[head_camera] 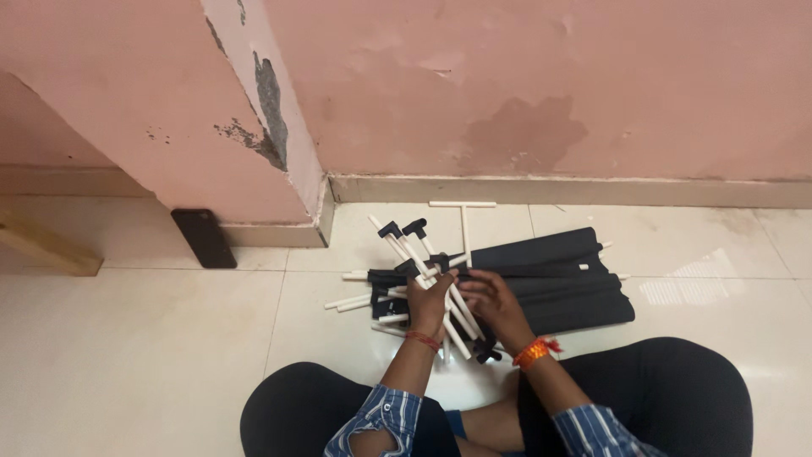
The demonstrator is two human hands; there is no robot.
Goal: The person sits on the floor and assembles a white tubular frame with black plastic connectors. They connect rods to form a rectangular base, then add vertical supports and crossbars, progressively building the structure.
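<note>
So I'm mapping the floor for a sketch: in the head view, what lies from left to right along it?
Wooden plank → dark phone → white rods → left hand → right hand → black fabric.

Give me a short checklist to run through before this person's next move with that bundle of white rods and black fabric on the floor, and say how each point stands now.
1. Left hand has a grip on the white rods: ok, its fingers wrap around them.
2. Right hand is on the bundle: ok, it rests where the rods meet the black fabric.
3. Rods lie untangled: not ok, several cross and stick out at different angles.
4. Black connectors seated on the rod ends: cannot tell, too small.
5. Floor around the bundle free of loose parts: ok, but a dark flat object leans at the wall.
</note>
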